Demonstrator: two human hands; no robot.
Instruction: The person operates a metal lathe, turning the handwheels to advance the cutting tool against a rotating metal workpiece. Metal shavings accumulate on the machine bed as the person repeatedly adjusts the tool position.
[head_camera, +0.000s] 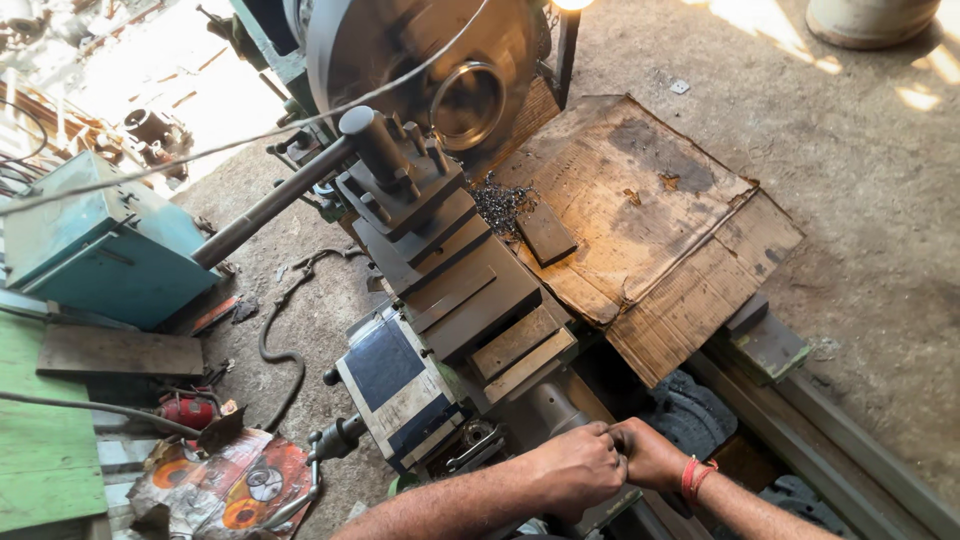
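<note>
Dusty workshop floor (860, 190) surrounds a lathe seen from above, sunlit at the far edge.

Nearest, both hands meet at the lathe's near end. The left hand (575, 468) is closed into a fist, fingers (600, 450) curled tight around something it hides; by its place at the end of the slide it is probably a feed handle, though the handle itself cannot be made out. The right hand (650, 455), with a red band (692, 478) at the wrist, presses against the left, fingers folded in too, as if adding force to the same grip. What either pinches cannot be told for sure.

Just beyond the hands lies the carriage (400, 390), with stepped slides (480, 300) rising toward the tool post (400, 180), whose bolts stand upright to clamp a cutter. A long bar (270, 205) slants off the post to the left, likely for leverage.

Past the post a ring (468, 103) sits in the round chuck (420, 60), facing the tool. Metal chips (500, 205) lie heaped beside it, at the edge of flattened cardboard (650, 230) spread over the bed, apparently to catch them. A dark plate (545, 233) lies on that cardboard.

To the left stand a teal box (100, 250), a green desk (40, 440) and a hose (280, 330) on the floor.
</note>
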